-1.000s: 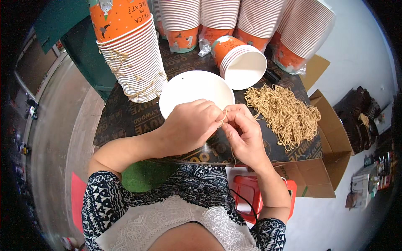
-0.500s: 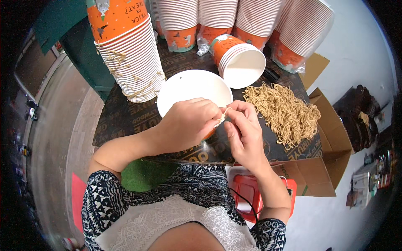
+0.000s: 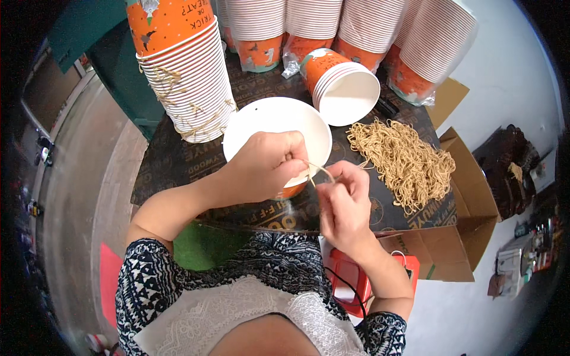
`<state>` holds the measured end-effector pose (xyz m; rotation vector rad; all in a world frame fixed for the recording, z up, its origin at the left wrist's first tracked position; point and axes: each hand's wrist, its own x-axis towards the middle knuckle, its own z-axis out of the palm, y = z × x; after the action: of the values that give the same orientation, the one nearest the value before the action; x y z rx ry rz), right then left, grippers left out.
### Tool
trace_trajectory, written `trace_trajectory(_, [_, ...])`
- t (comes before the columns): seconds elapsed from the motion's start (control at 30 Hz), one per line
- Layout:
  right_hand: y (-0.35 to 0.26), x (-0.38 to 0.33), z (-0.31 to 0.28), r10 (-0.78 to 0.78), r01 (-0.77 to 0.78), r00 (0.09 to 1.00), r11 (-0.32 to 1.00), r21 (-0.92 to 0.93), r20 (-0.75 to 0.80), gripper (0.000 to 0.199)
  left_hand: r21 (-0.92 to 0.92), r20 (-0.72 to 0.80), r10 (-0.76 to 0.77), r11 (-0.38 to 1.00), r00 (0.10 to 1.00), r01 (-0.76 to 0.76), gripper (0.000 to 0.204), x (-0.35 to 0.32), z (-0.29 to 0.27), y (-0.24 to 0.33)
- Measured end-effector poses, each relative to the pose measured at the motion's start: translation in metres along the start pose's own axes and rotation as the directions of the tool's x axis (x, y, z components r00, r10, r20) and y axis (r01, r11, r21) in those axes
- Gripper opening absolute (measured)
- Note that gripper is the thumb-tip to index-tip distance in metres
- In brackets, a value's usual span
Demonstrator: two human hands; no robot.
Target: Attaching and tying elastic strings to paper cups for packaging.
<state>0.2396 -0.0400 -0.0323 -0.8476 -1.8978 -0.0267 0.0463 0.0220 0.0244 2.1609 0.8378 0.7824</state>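
A thin tan cord runs in a loop between my two hands, over the near rim of a paper bucket. My left hand is closed in a fist, pinching one part of the cord. Lower and to the right, my right hand pinches the cord between thumb and fingers. The paper bucket has a white inside and an orange outside, and stands upright under my left hand. Whether the cord is fastened to the bucket, I cannot tell. To the right of my hands lies a heap of tan cords.
At the left stands a tall stack of orange paper buckets with cords on their rims. A short nested stack lies tipped at the back. Behind it are several wrapped bucket stacks. A cardboard box stands beyond the table's right edge.
My hands have moved apart, the right one downward. The cord loop between them has grown longer and shows more plainly.
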Motion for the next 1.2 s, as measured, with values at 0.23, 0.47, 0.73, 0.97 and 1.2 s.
trace_trajectory(0.23, [0.007,-0.014,0.008,-0.084,0.085,0.996,0.994,-0.074,0.015,0.026,-0.003,-0.041,-0.151,0.989,0.988,0.151,0.005,0.006,0.0,-0.001])
trace_trajectory(0.47, [0.014,-0.007,0.004,-0.129,0.127,0.992,0.984,-0.127,-0.006,0.024,0.335,-0.109,0.105,0.94,0.988,-0.063,0.005,0.005,0.004,0.004])
trace_trajectory(0.73, [0.002,0.0,0.013,0.619,-0.574,0.763,0.517,0.635,0.186,0.011,0.62,0.075,0.469,0.669,0.88,-0.409,0.013,0.001,0.001,0.001])
trace_trajectory(0.97, [0.006,0.007,0.011,0.635,-0.653,0.652,0.192,0.733,0.414,0.017,0.56,0.082,0.562,0.657,0.823,-0.504,0.013,0.007,0.001,-0.003])
trace_trajectory(1.2, [0.003,0.006,0.011,0.666,-0.641,0.631,0.159,0.751,0.398,0.016,0.356,-0.026,0.504,0.812,0.863,-0.463,0.017,0.008,0.005,-0.002])
